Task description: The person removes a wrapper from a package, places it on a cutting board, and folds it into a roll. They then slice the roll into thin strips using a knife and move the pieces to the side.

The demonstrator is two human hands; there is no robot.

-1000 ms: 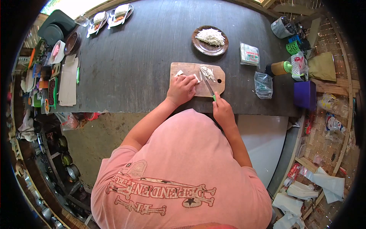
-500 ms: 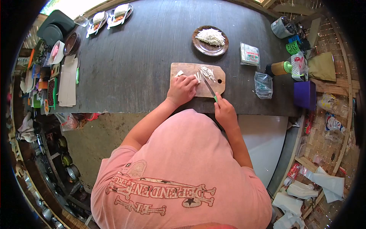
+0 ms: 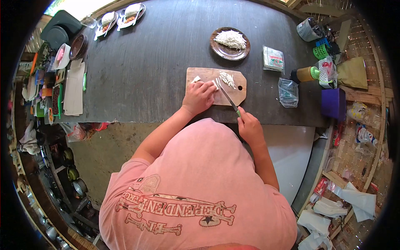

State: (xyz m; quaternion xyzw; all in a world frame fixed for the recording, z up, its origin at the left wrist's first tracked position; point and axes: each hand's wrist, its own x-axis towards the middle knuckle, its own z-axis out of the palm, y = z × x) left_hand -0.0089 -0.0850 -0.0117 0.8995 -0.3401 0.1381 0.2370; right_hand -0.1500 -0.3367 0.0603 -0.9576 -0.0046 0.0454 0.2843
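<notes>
My left hand (image 3: pixel 199 97) is closed over a white piece of food on the wooden cutting board (image 3: pixel 238 97), its fingers bent and hiding most of the piece. In my right hand (image 3: pixel 250 127) is a knife (image 3: pixel 228 97) with a green handle, its blade slanting over the board with the tip beside my left fingertips. Thin white strips (image 3: pixel 227 79) lie in a small heap on the board's right half. A small white chunk (image 3: pixel 196 79) rests near the upper left of the board, just past my left knuckles. Beyond the board, a brown plate (image 3: pixel 214 49) carries a mound of similar white shreds (image 3: pixel 230 39).
Right of the board are a square white packet (image 3: pixel 273 59), a clear plastic bag (image 3: pixel 288 93) and a green-capped bottle (image 3: pixel 305 74). Two plates of food (image 3: pixel 131 16) stand at the far left. Cardboard (image 3: pixel 74 93) lies along the dark table's (image 3: pixel 137 75) left side.
My right hand has shifted slightly right and back toward my body, with the knife angled a little differently. My left hand stays nearly in place on the food.
</notes>
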